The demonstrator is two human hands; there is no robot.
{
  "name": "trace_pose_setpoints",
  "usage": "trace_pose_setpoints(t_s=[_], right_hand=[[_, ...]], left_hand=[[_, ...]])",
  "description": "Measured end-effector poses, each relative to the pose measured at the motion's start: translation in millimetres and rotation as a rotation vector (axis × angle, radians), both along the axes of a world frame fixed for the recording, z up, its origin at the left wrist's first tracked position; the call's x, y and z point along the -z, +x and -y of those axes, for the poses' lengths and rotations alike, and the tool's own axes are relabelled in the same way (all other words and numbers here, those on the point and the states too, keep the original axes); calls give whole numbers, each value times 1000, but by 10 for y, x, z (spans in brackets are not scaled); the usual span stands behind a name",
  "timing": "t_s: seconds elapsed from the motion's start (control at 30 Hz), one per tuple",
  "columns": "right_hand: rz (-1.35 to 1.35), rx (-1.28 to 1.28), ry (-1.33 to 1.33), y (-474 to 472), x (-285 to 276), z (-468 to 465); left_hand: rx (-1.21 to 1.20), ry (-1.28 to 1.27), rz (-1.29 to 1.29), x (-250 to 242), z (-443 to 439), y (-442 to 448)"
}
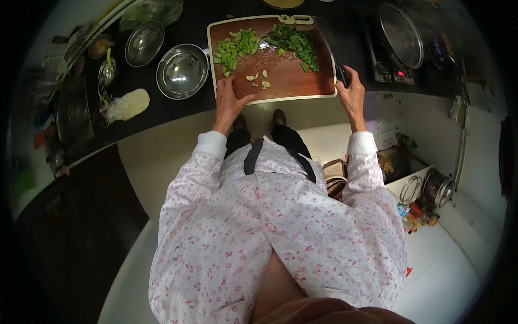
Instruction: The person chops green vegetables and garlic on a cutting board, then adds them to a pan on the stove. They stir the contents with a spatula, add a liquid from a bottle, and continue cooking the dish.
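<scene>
A brown cutting board [279,87] with a cream rim lies before me at the counter's front edge. My left hand [230,99] rests at its near left corner, thumb spread from the fingers. At the right rim, my right hand [351,91] is closed around the black handle of a kitchen knife [342,76]; the blade is hard to make out against the dark counter. On the board, chopped pale-green stalks [238,47] form a pile at the far left, and chopped dark-green leaves [297,46] lie at the far right. Several garlic pieces [265,84] sit nearer me.
Two steel bowls [183,72] [145,43] stand left of the board, with a plastic-wrapped pale vegetable [128,106] beyond them. At the right, a round pan or lid [401,35] sits on a cooktop [394,77] with a red light. A clear plastic bag [151,14] lies at the far left.
</scene>
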State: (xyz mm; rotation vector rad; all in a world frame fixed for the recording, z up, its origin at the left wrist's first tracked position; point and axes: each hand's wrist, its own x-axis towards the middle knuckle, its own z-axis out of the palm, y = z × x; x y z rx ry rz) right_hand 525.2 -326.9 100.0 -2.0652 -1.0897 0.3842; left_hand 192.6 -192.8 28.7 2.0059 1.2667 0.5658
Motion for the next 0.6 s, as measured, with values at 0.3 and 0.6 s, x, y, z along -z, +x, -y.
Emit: trace_pose_setpoints(t_s=[0.3, 0.6], right_hand=[[-477, -281, -156, -135, -310, -141], [-209, -537, -233, -319, 64, -121]], left_hand=[[20, 21, 49, 12, 33, 684], [-166, 179, 108, -9, 156, 912]])
